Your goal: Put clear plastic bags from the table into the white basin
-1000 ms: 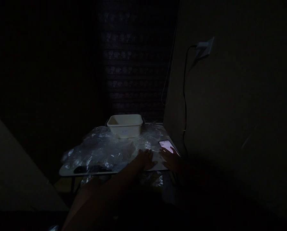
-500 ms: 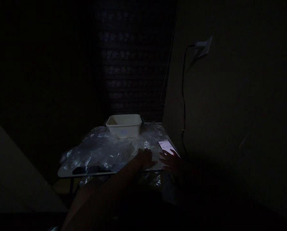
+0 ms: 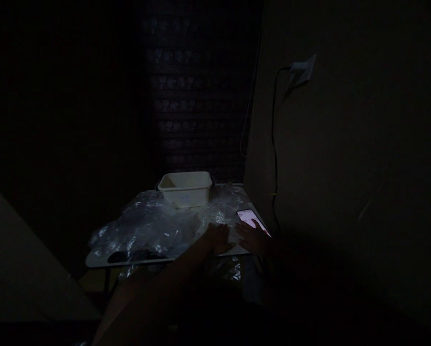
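Observation:
The scene is very dark. My left hand (image 3: 218, 239) lies flat on the small white table (image 3: 96, 260) near its front edge, fingers apart and holding nothing. Just right of it, my right hand (image 3: 250, 236) is spread at the table's right side, its fingers over the lower left part of a phone with a lit screen (image 3: 247, 216). Crumpled clear plastic (image 3: 150, 223) covers much of the tabletop to the left and behind my left hand. At the back stands a white rectangular tub (image 3: 192, 197) with dark handles.
A plug in a wall socket (image 3: 302, 69) has a black cable (image 3: 274, 134) hanging down the right wall. Behind the table is a dark blind (image 3: 201, 105) with a looped cord. More shiny plastic (image 3: 233, 269) hangs below the table's front edge.
My right hand has moved slightly left and its fingers have come down closer to the table, uncovering a little of the phone's edge. My left hand has stayed in place.

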A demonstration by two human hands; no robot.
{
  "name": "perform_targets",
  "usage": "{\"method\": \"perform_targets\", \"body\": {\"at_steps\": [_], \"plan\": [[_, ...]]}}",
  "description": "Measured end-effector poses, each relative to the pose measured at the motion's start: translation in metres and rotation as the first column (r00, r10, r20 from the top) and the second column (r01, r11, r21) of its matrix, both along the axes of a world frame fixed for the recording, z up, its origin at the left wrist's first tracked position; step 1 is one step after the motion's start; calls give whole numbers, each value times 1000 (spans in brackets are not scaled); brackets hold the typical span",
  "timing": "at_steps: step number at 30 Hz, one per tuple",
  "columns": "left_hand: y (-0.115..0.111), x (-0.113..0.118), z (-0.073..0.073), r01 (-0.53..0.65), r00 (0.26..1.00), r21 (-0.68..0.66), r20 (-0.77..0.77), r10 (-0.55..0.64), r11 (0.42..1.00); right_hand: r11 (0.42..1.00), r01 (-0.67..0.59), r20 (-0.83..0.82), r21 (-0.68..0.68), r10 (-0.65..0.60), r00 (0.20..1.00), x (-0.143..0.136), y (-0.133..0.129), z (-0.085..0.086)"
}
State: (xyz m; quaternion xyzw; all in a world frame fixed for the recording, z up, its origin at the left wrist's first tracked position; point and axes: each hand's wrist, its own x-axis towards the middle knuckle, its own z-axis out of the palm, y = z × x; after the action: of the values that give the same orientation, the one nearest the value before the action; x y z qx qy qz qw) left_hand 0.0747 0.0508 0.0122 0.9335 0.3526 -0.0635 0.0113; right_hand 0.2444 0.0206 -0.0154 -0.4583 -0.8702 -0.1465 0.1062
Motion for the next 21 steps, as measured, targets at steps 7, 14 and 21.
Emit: {"method": "perform_targets", "body": {"at_steps": [7,14,21], "plan": [[-1,1,-2,-12,1000,-15,-9,12,1000,998,-5,62,60,1,998,-3,-9,-8],[4,-9,9,-39,997,15,65,38,999,1000,-14,97,-15,16,995,-1,-14,16],[-7,-57,10,-21,997,57,-71,25,998,982,-114,111,-153,132,985,6,-28,21]]}}
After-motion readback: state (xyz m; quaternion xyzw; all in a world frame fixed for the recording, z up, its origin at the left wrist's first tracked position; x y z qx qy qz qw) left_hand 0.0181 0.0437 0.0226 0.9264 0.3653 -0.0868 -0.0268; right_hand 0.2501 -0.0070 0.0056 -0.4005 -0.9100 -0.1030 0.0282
